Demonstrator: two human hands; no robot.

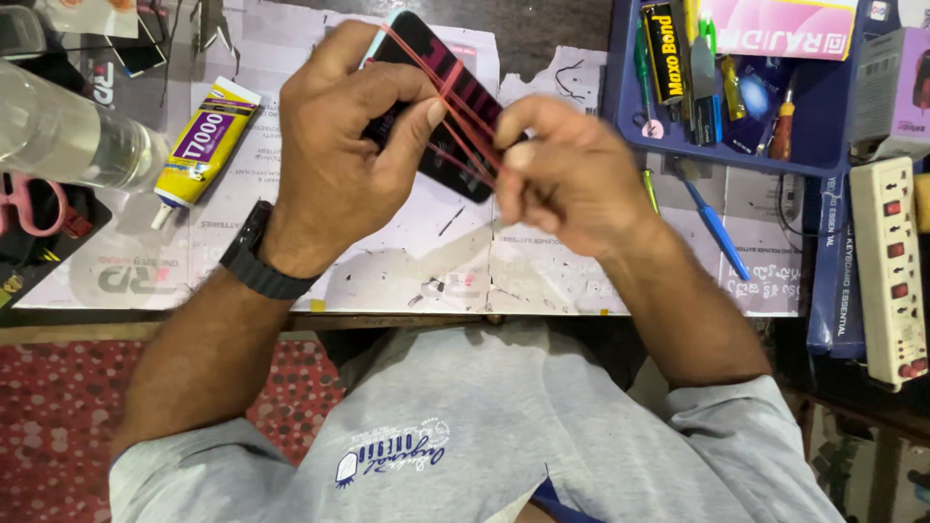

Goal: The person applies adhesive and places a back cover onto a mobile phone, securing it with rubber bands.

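Note:
My left hand (339, 145) grips a black smartphone (455, 87), held tilted above the paper-covered workbench (387, 271), thumb pressed on its dark face. Several red rubber bands (465, 107) stretch across the phone. My right hand (572, 174) pinches the bands at the phone's lower right edge, fingers closed on them. A black watch (257, 261) is on my left wrist. Most of the phone's lower part is hidden by my fingers.
A yellow and purple glue tube (203, 140) lies to the left beside a clear plastic bottle (68, 136) and pink-handled scissors (29, 203). A blue tray (823, 116) of tools sits at the upper right. A white power strip (886, 271) lies at the right; a blue pen (717, 228) lies near it.

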